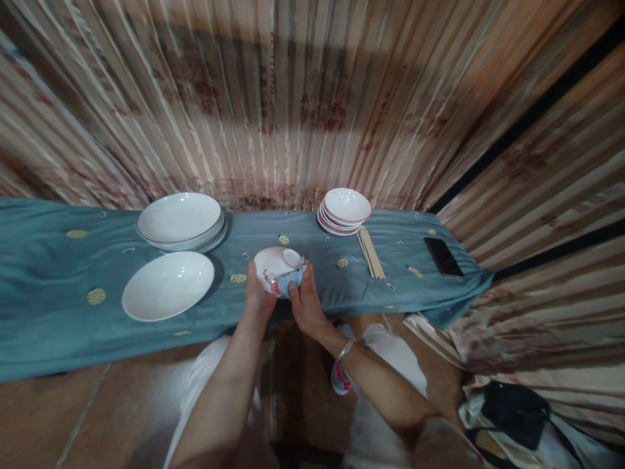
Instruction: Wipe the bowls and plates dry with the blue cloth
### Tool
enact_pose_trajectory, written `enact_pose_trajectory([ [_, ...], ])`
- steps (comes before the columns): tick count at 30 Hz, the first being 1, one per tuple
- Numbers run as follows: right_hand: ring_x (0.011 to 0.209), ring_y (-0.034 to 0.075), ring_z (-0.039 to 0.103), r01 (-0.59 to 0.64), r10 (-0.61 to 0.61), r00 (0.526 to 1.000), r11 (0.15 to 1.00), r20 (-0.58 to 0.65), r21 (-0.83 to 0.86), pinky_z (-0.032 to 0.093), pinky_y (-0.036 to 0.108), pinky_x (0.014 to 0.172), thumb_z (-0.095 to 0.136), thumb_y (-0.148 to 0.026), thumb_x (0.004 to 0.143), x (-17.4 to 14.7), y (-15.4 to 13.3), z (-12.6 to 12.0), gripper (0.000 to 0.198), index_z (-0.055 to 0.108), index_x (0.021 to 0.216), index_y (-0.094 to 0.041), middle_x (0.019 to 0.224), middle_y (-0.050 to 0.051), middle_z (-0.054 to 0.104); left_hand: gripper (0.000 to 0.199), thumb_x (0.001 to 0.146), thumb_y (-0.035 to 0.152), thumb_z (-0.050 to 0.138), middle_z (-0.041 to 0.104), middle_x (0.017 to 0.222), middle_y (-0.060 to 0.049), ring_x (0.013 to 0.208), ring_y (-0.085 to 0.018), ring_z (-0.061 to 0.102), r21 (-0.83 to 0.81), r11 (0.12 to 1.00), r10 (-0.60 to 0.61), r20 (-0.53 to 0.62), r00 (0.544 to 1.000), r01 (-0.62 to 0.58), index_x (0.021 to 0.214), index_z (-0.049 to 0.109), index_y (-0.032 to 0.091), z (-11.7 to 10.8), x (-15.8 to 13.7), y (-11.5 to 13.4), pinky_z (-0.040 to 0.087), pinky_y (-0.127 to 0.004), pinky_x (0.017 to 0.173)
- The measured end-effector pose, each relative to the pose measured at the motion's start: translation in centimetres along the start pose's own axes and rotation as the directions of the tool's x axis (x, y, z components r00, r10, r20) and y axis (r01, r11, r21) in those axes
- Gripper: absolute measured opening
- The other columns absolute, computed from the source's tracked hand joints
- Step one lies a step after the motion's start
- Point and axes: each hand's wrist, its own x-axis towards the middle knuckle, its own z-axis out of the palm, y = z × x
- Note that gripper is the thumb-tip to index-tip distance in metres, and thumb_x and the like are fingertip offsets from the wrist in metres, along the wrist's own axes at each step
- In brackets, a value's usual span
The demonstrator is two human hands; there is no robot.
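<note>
Between my two hands a small white bowl [270,261] with a red floral print is tipped so that its foot ring faces up and to the right. My left hand [260,290] is closed on the bowl's left side. On the other side my right hand [306,296] grips the bowl and presses a light blue cloth [289,284] against its wall. The bowl is held over the front part of the cloth-covered table [293,225]. Its inside is hidden from me.
A stack of large white plates [180,218] stands at the back left, with a single white dish [168,286] before it. Toward the right are stacked red-rimmed bowls [347,205], a bundle of chopsticks [371,254] and a black phone [443,256]. A pleated curtain [273,117] hangs behind.
</note>
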Motion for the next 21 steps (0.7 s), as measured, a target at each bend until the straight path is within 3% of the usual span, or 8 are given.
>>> enact_pose_trajectory([
  [4,0.153,0.028,0.011,0.145,-0.141,0.989,0.983,0.039,-0.114,0.023,0.054,0.122,0.032,-0.038,0.101,-0.3,-0.7,-0.4,0.068,0.007,0.157,-0.008,0.163,0.022,0.015,0.057,0.102,0.043,0.028,0.075,0.102,-0.016,0.096,-0.024,0.072,-0.007,1.000,-0.011,-0.006,1.000,0.011,0.135,0.054,0.004,0.1,0.0,0.0,0.055,-0.035,0.091],
  [9,0.153,0.029,0.005,0.276,-0.266,0.961,0.941,0.077,-0.195,0.024,0.055,0.121,0.034,-0.033,0.101,-0.1,-1.3,-1.0,0.068,0.003,0.158,-0.010,0.164,0.020,0.009,0.054,0.102,0.041,0.030,0.076,0.091,-0.012,0.091,-0.023,0.073,0.020,1.000,-0.011,-0.078,0.997,0.013,0.131,0.058,0.006,0.4,-0.1,0.1,0.056,-0.033,0.089],
  [15,0.153,0.028,0.007,0.375,-0.337,0.924,0.889,0.179,-0.262,0.023,0.055,0.122,0.038,-0.029,0.099,1.2,-2.1,-2.2,0.062,0.021,0.156,-0.011,0.163,0.017,0.022,0.050,0.101,0.040,0.033,0.075,0.086,-0.012,0.086,-0.022,0.073,0.058,0.998,0.025,-0.046,0.999,-0.022,0.119,0.063,0.005,0.1,0.1,-0.2,0.057,-0.031,0.087],
  [21,0.153,0.027,0.013,0.381,-0.344,0.924,0.874,0.169,-0.303,0.023,0.055,0.122,0.041,-0.028,0.098,2.6,-3.3,-3.2,0.055,0.036,0.151,-0.013,0.159,0.015,0.033,0.047,0.090,0.051,0.055,0.075,0.086,-0.011,0.079,-0.019,0.073,0.132,0.987,0.081,0.055,0.995,-0.087,0.105,0.069,0.009,-1.1,0.9,-0.9,0.057,-0.026,0.077],
])
